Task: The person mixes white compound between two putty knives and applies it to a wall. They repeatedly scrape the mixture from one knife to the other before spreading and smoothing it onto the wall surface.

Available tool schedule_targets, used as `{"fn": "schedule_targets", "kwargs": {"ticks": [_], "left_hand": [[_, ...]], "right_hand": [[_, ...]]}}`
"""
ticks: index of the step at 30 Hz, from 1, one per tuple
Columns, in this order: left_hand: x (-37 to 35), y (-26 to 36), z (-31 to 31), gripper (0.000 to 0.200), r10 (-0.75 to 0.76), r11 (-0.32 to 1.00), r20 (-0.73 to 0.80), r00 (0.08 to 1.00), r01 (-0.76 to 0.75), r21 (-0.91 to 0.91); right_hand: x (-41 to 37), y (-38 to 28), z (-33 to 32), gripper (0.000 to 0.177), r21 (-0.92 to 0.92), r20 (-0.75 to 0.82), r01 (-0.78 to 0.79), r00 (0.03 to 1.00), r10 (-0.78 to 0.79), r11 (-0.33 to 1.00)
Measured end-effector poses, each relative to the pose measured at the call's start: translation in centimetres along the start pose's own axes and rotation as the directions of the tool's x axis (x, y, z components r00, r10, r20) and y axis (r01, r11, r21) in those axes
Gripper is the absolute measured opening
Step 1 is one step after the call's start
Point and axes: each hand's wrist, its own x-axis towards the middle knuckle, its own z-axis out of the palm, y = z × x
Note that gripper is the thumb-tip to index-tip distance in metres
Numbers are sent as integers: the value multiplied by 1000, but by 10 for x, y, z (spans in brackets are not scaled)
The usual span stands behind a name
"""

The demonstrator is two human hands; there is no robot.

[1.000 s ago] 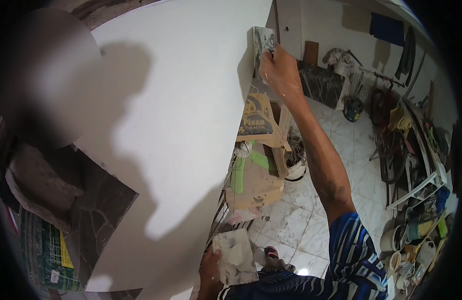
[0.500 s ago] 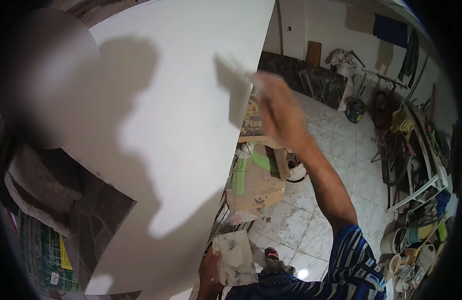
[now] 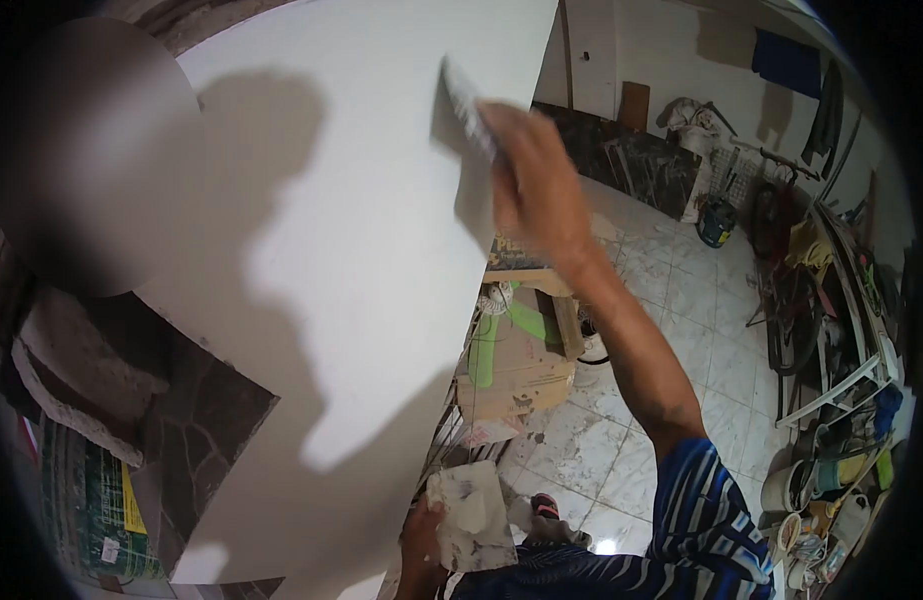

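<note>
In the head view, the right hand (image 3: 539,178) is up high, next to the right edge of the big white wall (image 3: 381,240). Its grip is closed around a flat tool (image 3: 468,108). The tool is tilted, and its shadow is right beside it on the wall. I can't tell if the tool touches the wall (it's all blurry, so I think it is moving).

The left hand (image 3: 420,535) is down low. Its grip is closed on the edge of a square plate (image 3: 489,550), with a pale blob of paste (image 3: 473,513) on top.

I think the step in hand is working the flat tool over the wall near its edge. To me, the next move calls for a steady right hand and the tool lying almost flat, so it doesn't dig in. The plate should stay level, so the blob doesn't slide off.

Behind the wall's edge there is a cardboard box (image 3: 526,392) on the tile floor (image 3: 621,440). A green sack (image 3: 76,500) is at the far left.
</note>
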Motion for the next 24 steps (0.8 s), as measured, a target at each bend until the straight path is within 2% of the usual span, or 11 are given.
{"fn": "schedule_targets", "kwargs": {"ticks": [3,6,9,10,11,13,16,19,22,24], "left_hand": [[1,2,-2,44,-10,997,-30,999,12,72],[-2,4,1,44,-1,997,-4,1000,1,76],[-4,5,4,45,0,999,1,1000,0,54],[-4,4,5,45,3,999,-5,1000,-3,47],[-5,3,5,45,5,999,-13,1000,-4,41],[-4,0,1,44,1,998,-35,999,1,56],[-4,-3,-1,43,-7,995,-77,997,15,97],[-9,-4,2,43,0,996,-83,997,7,86],[-10,-7,-1,43,30,999,-48,998,-28,46],[-12,-3,5,44,43,998,-42,998,-41,41]], "right_hand": [[-26,-36,-15,70,91,197,36,979,-54,995],[-35,-35,-30,68,175,304,141,934,-190,974],[-17,-13,-33,52,132,34,25,999,-30,991],[-4,-7,-35,42,102,58,-232,972,227,967],[8,1,-34,32,67,76,-474,880,469,878],[29,23,-24,26,26,33,-544,839,543,839],[58,16,-30,28,44,124,-668,741,660,742],[55,31,-6,32,-1,-23,-373,927,373,928],[41,16,1,41,101,-40,-300,952,305,949],[23,-4,5,48,68,-58,-135,989,139,989]]}}
